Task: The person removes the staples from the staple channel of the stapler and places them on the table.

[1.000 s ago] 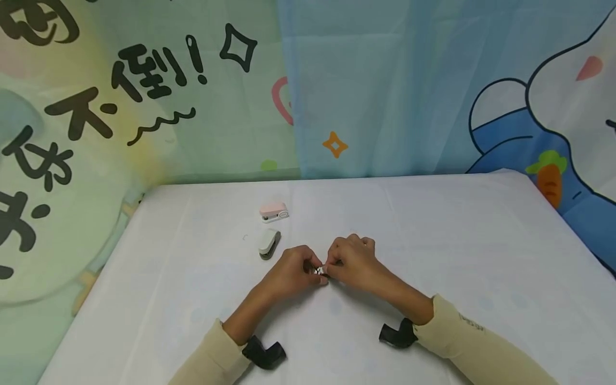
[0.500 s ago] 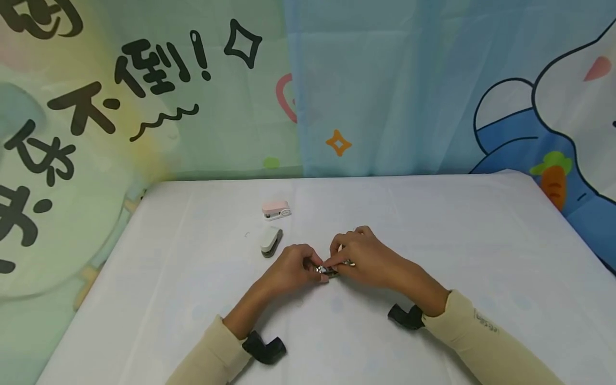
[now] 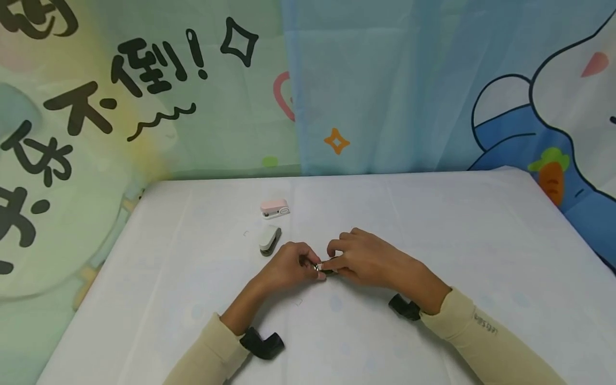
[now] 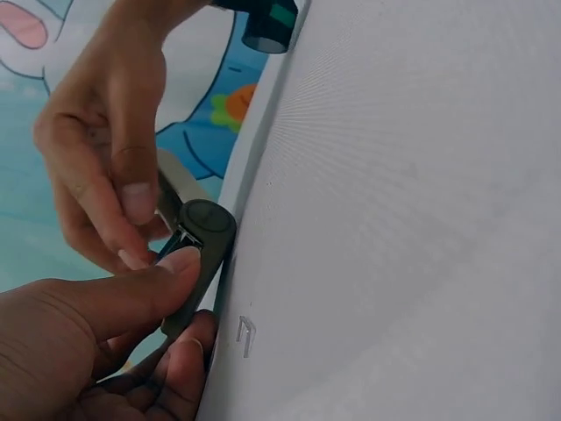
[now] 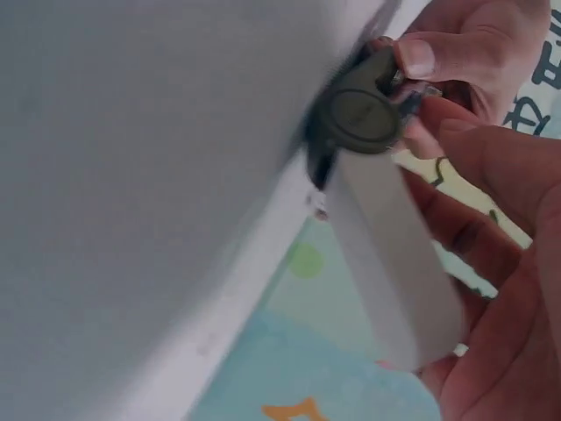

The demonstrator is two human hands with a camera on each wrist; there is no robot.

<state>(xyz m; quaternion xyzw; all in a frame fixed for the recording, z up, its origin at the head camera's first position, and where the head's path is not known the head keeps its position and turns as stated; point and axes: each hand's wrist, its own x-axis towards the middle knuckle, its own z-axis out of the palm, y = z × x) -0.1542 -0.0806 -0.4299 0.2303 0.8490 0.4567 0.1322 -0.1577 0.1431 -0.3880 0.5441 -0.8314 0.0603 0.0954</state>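
Observation:
My left hand pinches the dark green base of a small stapler, thumb on its upper side and fingers beneath. The stapler is swung wide open, its whitish top arm angled away from the base. My right hand grips around that top arm, with its thumb and index finger reaching in at the metal parts by the round pivot. A bit of shiny metal shows between the two hands in the right wrist view. In the head view, fingers hide most of the stapler.
A white and grey stapler lies left of the hands, with a pink and white stapler behind it. Loose staples lie on the white-covered table. A printed curtain hangs behind.
The right hand has shifted right and its index finger has stretched out to the stapler's metal part. The shiny piece seen under the right hand earlier is now hidden. The left hand stays nearly still.

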